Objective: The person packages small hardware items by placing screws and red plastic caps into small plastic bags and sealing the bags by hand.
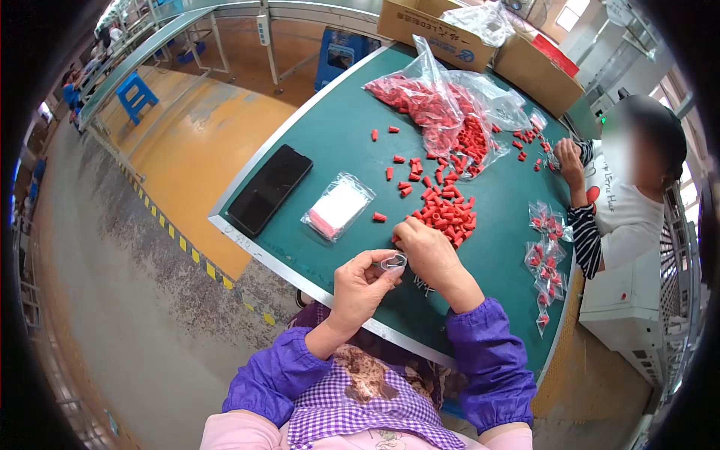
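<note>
My left hand [360, 291] pinches a small clear plastic bag [393, 262] between thumb and fingers, above the front edge of the green table. Just right of it, my right hand [433, 255] has its fingers bent together at the near side of a pile of red plastic caps [452, 214]. Its fingertips point down, and what they hold, if anything, is hidden. Partly under my right hand lie some small metal screws [424, 286]. To the left of the pile rests a clear packet of white and pink content [339, 206].
A black phone [270, 189] lies near the table's left edge. Behind the pile is a large clear bag of red caps [427, 105]. Several filled small bags [546, 262] lie at right. Cardboard boxes [442, 37] stand at the back. A co-worker [630, 187] sits across, hands over the table.
</note>
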The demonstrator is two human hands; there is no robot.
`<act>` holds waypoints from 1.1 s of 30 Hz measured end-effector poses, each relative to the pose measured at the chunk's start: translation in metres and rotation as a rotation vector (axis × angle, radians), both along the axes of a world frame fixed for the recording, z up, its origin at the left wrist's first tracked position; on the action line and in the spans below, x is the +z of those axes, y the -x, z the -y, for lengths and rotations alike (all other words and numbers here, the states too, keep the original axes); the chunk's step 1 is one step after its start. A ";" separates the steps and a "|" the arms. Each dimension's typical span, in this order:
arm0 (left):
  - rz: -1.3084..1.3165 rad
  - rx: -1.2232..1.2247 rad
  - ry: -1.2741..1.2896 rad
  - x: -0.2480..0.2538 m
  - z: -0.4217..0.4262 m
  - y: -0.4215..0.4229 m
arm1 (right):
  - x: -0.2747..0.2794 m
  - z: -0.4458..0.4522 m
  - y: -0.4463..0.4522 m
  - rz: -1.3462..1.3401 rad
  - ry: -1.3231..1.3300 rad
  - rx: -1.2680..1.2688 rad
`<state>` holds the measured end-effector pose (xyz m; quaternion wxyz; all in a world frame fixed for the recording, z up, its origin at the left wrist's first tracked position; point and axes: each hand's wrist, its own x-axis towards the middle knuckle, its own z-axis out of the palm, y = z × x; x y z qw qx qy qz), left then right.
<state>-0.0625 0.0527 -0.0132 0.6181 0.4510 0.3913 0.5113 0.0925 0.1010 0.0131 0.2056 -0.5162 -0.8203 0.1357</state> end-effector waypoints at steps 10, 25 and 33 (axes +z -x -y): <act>-0.019 0.040 -0.010 -0.003 -0.007 0.009 | -0.009 -0.041 0.020 0.031 -0.006 0.054; -0.058 0.009 0.010 0.000 -0.012 0.002 | 0.065 0.027 0.005 -0.197 -0.028 0.163; -0.038 -0.022 -0.051 0.007 -0.008 -0.003 | 0.033 0.041 0.013 -0.440 -0.139 -0.013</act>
